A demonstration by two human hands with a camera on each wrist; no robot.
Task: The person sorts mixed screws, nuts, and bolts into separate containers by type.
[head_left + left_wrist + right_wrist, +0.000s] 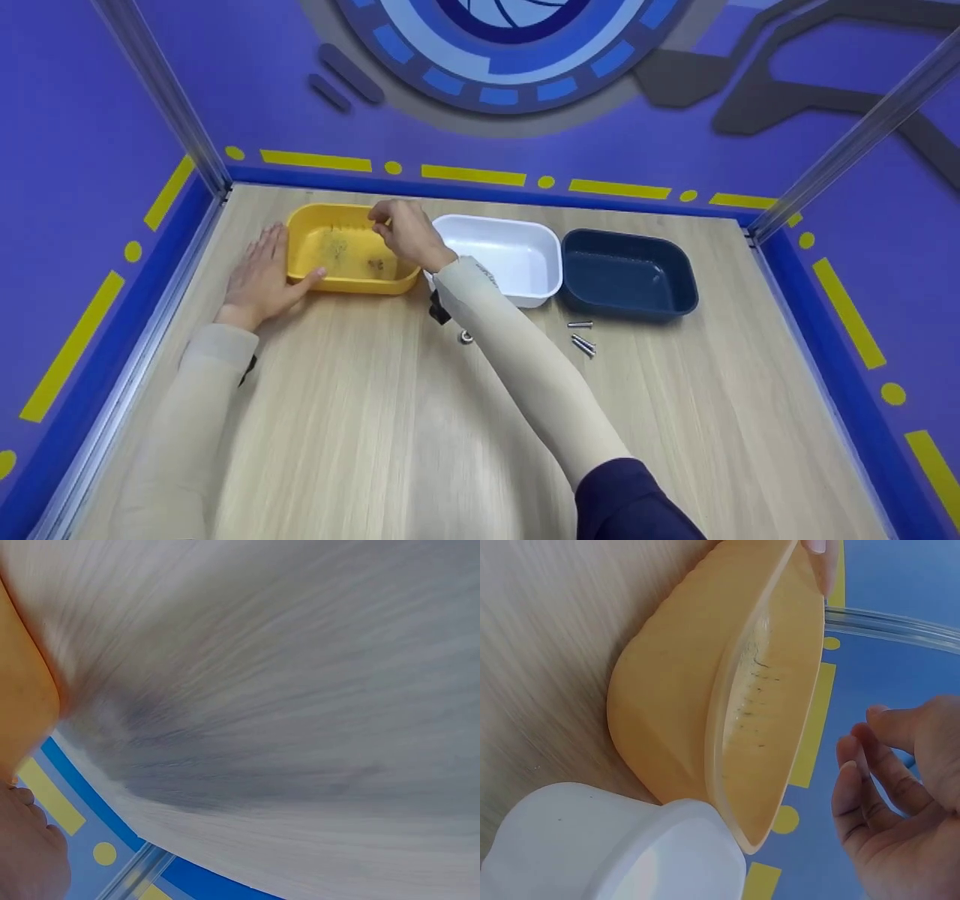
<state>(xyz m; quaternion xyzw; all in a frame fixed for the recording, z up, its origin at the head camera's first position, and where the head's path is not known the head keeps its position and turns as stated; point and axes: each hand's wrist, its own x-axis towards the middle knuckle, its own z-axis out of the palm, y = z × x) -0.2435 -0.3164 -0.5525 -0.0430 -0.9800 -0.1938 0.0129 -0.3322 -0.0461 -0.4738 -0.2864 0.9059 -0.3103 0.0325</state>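
Observation:
A yellow tub (352, 281) stands at the back left of the wooden table, with a few small brownish bits (375, 264) on its floor. My left hand (262, 277) lies flat on the table against the tub's left side, fingers straight and thumb touching its front corner. My right hand (401, 229) hovers over the tub's right half with fingers loosely curled. In the right wrist view the right hand (900, 787) shows nothing between thumb and fingers, beside the yellow tub (727, 705). The left wrist view is blurred, with only the tub's edge (22, 690) and part of my left hand (26, 855).
A white tub (510, 255) sits right of the yellow one, then a dark blue tub (626, 274). Several metal screws (581, 341) and a small round metal part (466, 337) lie on the table in front of them. Purple walls and metal posts enclose the table.

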